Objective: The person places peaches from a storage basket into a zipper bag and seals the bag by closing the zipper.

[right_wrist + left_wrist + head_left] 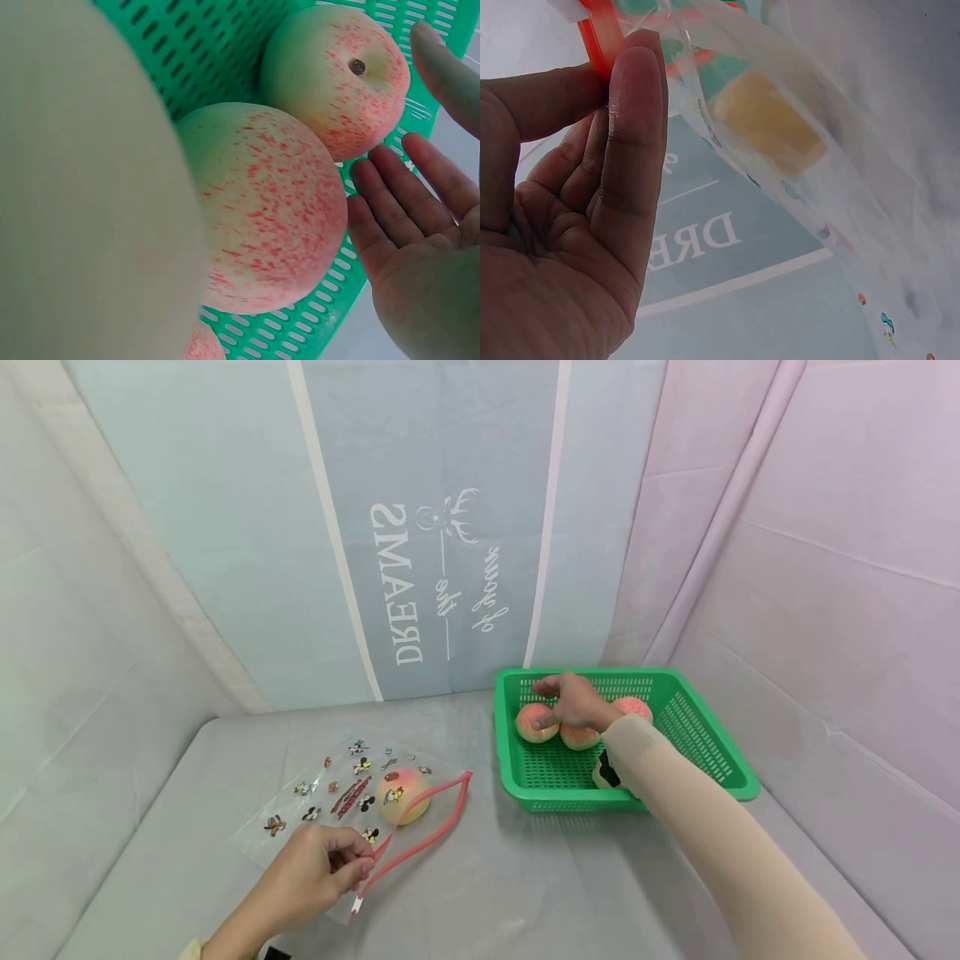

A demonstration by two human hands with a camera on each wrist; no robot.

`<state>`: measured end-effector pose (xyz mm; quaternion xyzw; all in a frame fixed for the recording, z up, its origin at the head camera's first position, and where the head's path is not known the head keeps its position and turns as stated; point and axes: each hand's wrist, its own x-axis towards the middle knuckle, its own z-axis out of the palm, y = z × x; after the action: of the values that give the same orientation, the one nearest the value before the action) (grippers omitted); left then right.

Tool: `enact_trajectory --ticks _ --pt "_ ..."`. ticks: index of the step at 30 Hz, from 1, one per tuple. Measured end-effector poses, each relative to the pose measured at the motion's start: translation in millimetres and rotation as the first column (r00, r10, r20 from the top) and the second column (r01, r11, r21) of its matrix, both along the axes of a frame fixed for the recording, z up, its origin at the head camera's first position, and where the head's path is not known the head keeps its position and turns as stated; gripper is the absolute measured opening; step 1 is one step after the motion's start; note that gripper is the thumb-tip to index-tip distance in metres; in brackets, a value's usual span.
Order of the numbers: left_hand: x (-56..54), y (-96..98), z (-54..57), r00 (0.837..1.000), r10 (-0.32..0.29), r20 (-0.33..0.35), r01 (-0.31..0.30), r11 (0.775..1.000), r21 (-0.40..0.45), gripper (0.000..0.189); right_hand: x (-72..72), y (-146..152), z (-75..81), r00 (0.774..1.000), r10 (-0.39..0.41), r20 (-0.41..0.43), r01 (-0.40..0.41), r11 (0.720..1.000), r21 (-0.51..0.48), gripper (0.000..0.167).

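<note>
While the clear bag [348,797], one peach [405,810] inside, is pinched at its red mouth [420,849] by the left hand [318,868] left of the green basket [577,794], a peach pick-up seems under way: the right hand [573,700] is held with fingers parted, nothing grasped, at the leftmost peach [532,732] inside the basket. Fingers probably need to be closed round it, bag mouth held apart.

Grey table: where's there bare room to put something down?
The broadest bare patch of the table lies in front of the green basket, between the plastic bag and the right sleeve; a narrower one runs left of the bag. It's crowded where the left hand pinches the bag, and in the basket, where the right hand is among peaches.
</note>
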<state>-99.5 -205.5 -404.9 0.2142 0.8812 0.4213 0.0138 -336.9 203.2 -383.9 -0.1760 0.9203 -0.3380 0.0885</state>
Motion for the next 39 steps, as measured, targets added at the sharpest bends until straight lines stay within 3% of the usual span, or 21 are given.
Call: enact_trajectory --ticks 14,24,39 --pt "0.9 2.6 -5.3 1.000 0.004 0.006 -0.004 1.000 -0.006 0.015 0.0 -1.8 -13.2 0.999 0.042 0.004 -0.042 0.998 0.043 0.076" --pt "1.6 1.7 -9.2 1.000 -0.002 -0.018 0.002 1.000 -0.005 0.017 1.1 -4.9 -16.0 1.000 0.013 -0.028 -0.010 0.994 0.107 0.066" --pt "-0.9 2.9 6.8 0.998 -0.006 0.061 0.006 1.000 -0.004 0.016 3.1 -3.4 -2.4 0.999 -0.028 0.015 0.027 0.998 0.052 0.058"
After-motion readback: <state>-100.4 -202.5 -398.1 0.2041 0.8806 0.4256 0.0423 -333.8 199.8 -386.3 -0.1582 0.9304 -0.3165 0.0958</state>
